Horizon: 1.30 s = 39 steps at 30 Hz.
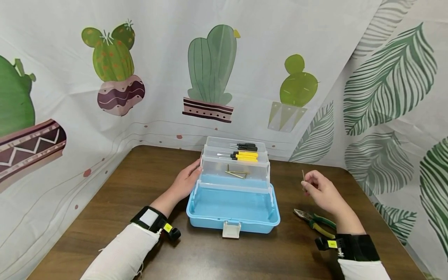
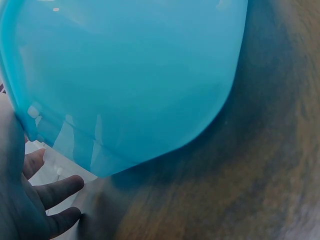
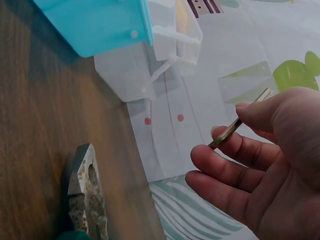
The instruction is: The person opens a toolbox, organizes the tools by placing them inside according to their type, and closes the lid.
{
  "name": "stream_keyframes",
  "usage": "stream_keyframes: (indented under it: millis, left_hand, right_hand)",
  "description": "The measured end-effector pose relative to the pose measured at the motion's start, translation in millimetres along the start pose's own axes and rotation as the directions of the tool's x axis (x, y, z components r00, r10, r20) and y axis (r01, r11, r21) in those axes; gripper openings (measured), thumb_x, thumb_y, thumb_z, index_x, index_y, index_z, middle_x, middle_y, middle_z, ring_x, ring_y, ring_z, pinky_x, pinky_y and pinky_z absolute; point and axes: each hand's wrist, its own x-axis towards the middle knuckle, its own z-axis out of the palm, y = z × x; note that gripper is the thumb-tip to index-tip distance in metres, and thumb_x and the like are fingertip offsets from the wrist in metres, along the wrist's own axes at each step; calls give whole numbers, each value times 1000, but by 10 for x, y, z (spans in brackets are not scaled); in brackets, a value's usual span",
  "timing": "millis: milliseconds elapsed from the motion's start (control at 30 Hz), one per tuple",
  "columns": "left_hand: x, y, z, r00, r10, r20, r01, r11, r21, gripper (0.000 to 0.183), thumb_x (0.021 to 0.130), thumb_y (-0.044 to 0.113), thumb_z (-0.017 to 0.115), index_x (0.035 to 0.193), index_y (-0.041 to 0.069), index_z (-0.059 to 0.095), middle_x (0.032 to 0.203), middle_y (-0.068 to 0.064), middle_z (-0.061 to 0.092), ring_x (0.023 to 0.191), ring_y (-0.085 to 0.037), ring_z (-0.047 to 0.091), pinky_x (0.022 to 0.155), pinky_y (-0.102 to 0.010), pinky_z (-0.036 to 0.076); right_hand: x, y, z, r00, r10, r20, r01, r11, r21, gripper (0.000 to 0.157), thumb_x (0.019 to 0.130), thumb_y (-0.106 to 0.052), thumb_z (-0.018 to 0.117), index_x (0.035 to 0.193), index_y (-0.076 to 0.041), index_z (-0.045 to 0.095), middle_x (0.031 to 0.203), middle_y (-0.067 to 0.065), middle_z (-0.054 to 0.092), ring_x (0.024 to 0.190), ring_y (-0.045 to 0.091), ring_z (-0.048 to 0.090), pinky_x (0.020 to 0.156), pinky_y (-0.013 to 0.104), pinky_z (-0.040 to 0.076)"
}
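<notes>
1. Patterned cloth (image 1: 259, 42), printed with cacti and leaves, is hanging behind the brown table (image 1: 210, 258) that I am watching from afar.
2. My right hand (image 1: 320, 192) is pinching a thin brass-coloured rod (image 3: 232, 130) between thumb and fingers, holding it above the table, to the right of the toolbox (image 1: 210, 223).
3. My left hand (image 1: 185, 182) is touching the left side of the clear trays (image 1: 258, 177), its fingers lying spread and loosely straight.
4. Between my hands, the toolbox is standing open, its trays rising in steps behind the blue base.
5. Brass-coloured keys (image 1: 235, 174) are lying in the lowest tray, yellow screwdrivers (image 1: 247, 157) in the middle one, black screwdrivers (image 1: 247, 147) in the top one.
6. Pliers (image 1: 308, 217) are resting on the table near my right hand.
</notes>
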Motion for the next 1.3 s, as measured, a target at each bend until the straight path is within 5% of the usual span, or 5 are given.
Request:
stream_keyframes:
  millis: [300, 633, 1300]
  left_hand:
    - [8, -18, 5, 1000, 5, -1, -5, 1000, -1, 53, 110, 52, 36, 161, 37, 33, 168, 0, 34, 153, -34, 37, 118, -64, 37]
    - [3, -2, 3, 1000, -10, 4, 10, 1000, -6, 54, 110, 52, 37, 161, 36, 32, 169, 0, 33, 154, -33, 36, 117, -63, 37]
    - [1, -26, 10, 1000, -26, -5, 26, 999, 18, 56, 107, 59, 36, 160, 40, 32, 168, 2, 34, 153, -34, 37, 115, -65, 39]
  right_hand:
    - [-6, -173, -1, 987, -119, -111, 128, 989, 71, 9, 102, -7, 62, 99, -1, 56, 85, 12, 69, 73, 2, 63, 62, 24, 51]
    - [-27, -336, -29, 977, -142, -162, 155, 985, 74, 10, 101, -11, 65, 94, -6, 60, 82, 1, 67, 68, 7, 62, 56, 26, 49]
    - [-110, -615, 25, 967, -197, -159, 214, 972, 96, 12, 94, -4, 72, 92, -12, 63, 80, 0, 61, 59, 8, 47, 51, 26, 43]
